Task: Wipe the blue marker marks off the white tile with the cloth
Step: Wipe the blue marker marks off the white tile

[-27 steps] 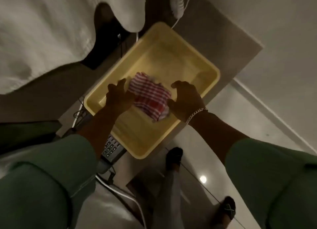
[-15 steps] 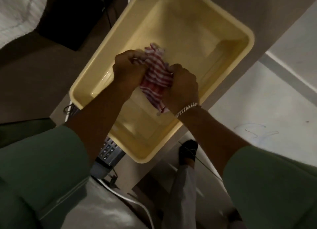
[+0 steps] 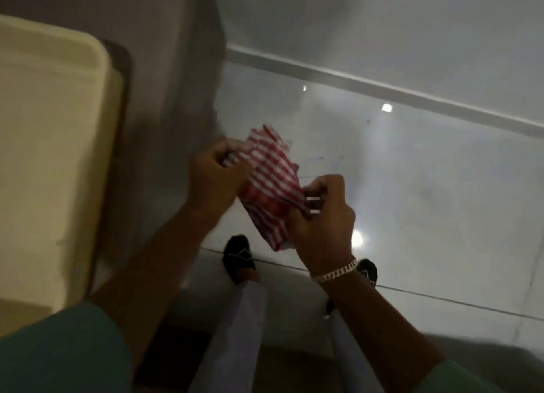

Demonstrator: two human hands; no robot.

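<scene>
Cloth (image 3: 272, 183) now lifted out of yellow tub (image 3: 53, 145), carried right | left hand (image 3: 216, 175), right hand (image 3: 322, 219) both gripping it above tile (image 3: 426, 186) | faint blue marks (image 3: 326, 160) just beyond | bunching into firm pad advisable before wiping.

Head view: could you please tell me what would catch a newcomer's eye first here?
The red-striped cloth at centre, bunched between the left hand and right hand above the floor. Just beyond it, faint blue marks on the white tile. At far left sits a yellow tub.
</scene>
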